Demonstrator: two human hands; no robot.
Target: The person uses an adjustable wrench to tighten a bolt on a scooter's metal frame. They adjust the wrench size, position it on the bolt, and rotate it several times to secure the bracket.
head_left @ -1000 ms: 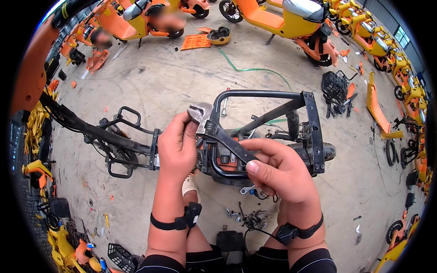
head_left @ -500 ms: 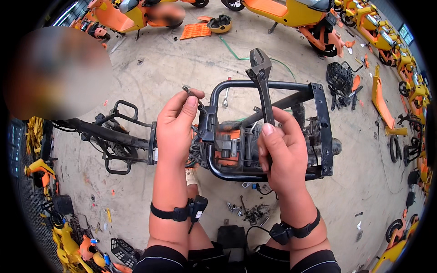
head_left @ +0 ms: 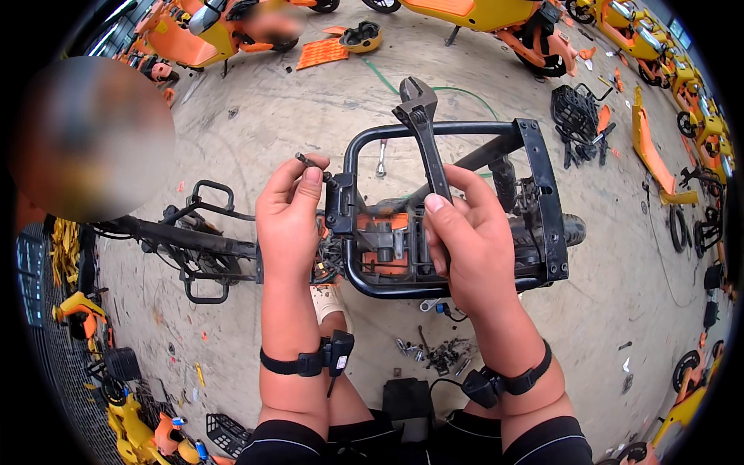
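My left hand (head_left: 288, 213) pinches a small dark metal bolt (head_left: 308, 160) between thumb and fingers, just left of the hinge-like bracket (head_left: 339, 203) on a black tubular frame (head_left: 434, 129). The fingers hide part of the bolt. In my right hand (head_left: 474, 240) is a dark adjustable wrench (head_left: 428, 147), gripped by its handle with the head pointing up and away from me. The wrench is over the middle of the frame. Below it lies the stripped scooter chassis (head_left: 387, 240), with orange parts and wiring showing inside.
Loose bolts and small parts (head_left: 443, 356) lie on the floor near me. A ratchet wrench (head_left: 381, 159) rests beyond the frame. Yellow scooters (head_left: 496, 19) line the far side. A black basket (head_left: 577, 116) is at the far right, a yellow helmet (head_left: 361, 37) beyond.
The view has shifted slightly. Both hands have moved a little left, the wrench with the right one. The bolt has turned in my left fingers and lies flatter.
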